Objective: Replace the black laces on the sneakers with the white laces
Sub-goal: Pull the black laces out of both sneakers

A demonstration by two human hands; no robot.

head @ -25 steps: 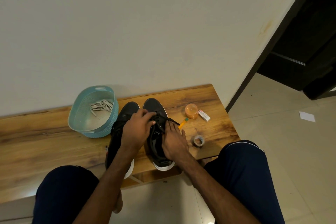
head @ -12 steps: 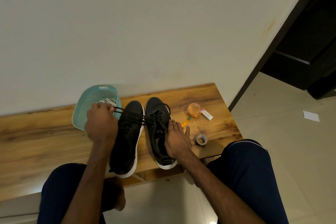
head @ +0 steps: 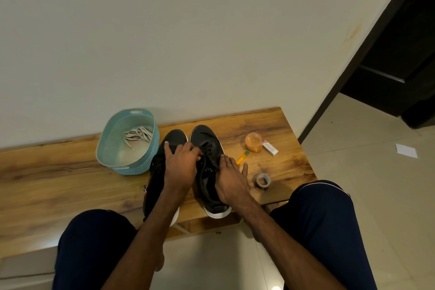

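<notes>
Two black sneakers with white soles stand side by side on the wooden bench (head: 58,172), toes toward the wall. My left hand (head: 180,166) lies over the left sneaker (head: 173,140), its fingers pinching the black lace (head: 208,148) at the eyelets of the right sneaker (head: 203,134). My right hand (head: 231,180) rests flat with straight fingers along the right sneaker's outer side, steadying it. The white laces (head: 138,136) lie coiled in a teal basket (head: 113,148) left of the shoes.
Right of the shoes on the bench are an orange round tub (head: 253,142), a small white box (head: 270,147), an orange pen (head: 242,157) and a tape roll (head: 263,180). My knees flank the bench's front edge. A dark doorway (head: 400,42) opens at right.
My left hand, which had pulled a length of black lace out toward the basket, has come back to the eyelets of the right sneaker. My right hand stayed on the shoe.
</notes>
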